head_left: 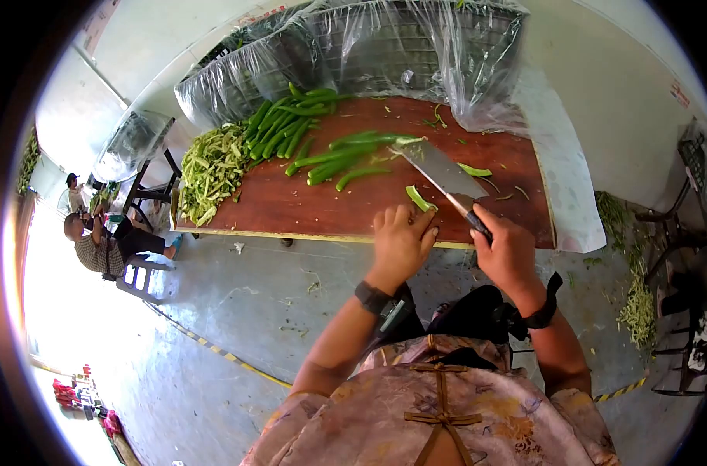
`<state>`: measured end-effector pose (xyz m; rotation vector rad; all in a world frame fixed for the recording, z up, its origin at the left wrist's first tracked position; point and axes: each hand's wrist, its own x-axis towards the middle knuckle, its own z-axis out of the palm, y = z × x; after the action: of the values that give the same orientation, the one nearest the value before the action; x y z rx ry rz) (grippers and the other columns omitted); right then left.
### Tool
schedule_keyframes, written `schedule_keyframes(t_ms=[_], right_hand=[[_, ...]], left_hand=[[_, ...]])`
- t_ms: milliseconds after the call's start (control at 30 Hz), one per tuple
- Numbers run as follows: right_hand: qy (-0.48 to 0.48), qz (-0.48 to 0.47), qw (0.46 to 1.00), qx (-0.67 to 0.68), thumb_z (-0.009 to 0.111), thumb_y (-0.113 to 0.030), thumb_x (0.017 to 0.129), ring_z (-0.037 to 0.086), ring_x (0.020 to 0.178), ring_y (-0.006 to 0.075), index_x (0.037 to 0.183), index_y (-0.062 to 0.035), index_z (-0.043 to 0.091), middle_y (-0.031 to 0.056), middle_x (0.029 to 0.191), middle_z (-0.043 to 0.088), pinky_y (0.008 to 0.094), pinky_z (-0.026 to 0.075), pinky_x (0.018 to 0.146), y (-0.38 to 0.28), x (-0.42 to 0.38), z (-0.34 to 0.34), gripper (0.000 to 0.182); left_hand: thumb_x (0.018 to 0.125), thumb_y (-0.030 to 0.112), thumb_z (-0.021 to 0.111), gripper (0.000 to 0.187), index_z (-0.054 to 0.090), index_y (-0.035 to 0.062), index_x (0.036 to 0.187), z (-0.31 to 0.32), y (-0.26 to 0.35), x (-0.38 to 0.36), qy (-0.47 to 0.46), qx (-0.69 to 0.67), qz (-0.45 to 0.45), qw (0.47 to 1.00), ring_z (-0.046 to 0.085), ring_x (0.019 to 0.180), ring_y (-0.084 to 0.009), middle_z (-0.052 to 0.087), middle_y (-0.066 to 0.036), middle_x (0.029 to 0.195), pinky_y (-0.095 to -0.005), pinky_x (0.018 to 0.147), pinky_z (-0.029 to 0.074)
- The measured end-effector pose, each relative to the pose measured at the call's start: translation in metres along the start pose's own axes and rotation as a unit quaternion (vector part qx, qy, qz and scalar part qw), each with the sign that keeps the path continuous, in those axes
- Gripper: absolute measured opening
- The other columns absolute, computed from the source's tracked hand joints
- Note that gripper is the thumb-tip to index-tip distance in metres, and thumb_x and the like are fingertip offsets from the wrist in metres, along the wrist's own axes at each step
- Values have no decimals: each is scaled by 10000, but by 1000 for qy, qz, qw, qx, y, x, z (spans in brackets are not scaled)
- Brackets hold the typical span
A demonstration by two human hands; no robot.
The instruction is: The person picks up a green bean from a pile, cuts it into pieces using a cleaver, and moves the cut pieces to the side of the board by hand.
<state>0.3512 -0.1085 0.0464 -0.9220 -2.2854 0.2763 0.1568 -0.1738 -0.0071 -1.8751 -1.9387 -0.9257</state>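
Head-camera view, looking down at a person seated before a reddish-brown wooden bench (291,206). Right hand (509,252) has its fingers wrapped shut around the dark handle of a broad cleaver (439,172), whose blade angles up and left across the board. Left hand (400,242) rests near the bench's front edge, fingers curled down and pinching a short green pod piece (418,198) just beside the blade. Whole green pods (334,159) lie heaped toward the middle and back; a pile of pale green shreds (212,167) sits at the left end. Behind stands a wire crate lined with clear plastic (369,50).

Risk, as a judgement: the left fingertips sit very close to the blade, so a slip could nick them.

Fisheye distortion bends the edges. Another person (97,245) sits far left, washed out by glare. The crate's contents are unreadable through the plastic.
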Motion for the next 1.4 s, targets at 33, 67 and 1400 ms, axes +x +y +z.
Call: schedule_keyframes(t_ms=[33, 67, 1400], right_hand=[[21, 12, 999, 47, 715, -109, 817, 666, 785, 398, 1205, -52, 658, 223, 894, 682, 446, 528, 678, 2, 3, -1, 396], [5, 27, 997, 70, 707, -99, 826, 679, 875, 392, 1182, -16, 664, 244, 972, 685, 412, 543, 737, 3, 3, -9, 368], [0, -11, 1000, 20, 675, -152, 819, 639, 708, 400, 1153, -63, 674, 200, 772, 656, 476, 504, 645, -1, -23, -53, 345]], left_hand=[[825, 278, 671, 319, 707, 182, 1127, 0, 0, 0, 1, 4, 2, 1000, 525, 945, -292, 542, -93, 943, -447, 843, 394], [825, 278, 671, 319, 707, 182, 1127, 1, 0, 0, 1, 4, 2, 1000, 525, 945, -292, 542, -93, 943, -447, 843, 394], [816, 146, 668, 165, 709, 96, 968, -4, -8, -2, 17, -33, 14, 999, 554, 921, -278, 603, -60, 924, -432, 820, 413]])
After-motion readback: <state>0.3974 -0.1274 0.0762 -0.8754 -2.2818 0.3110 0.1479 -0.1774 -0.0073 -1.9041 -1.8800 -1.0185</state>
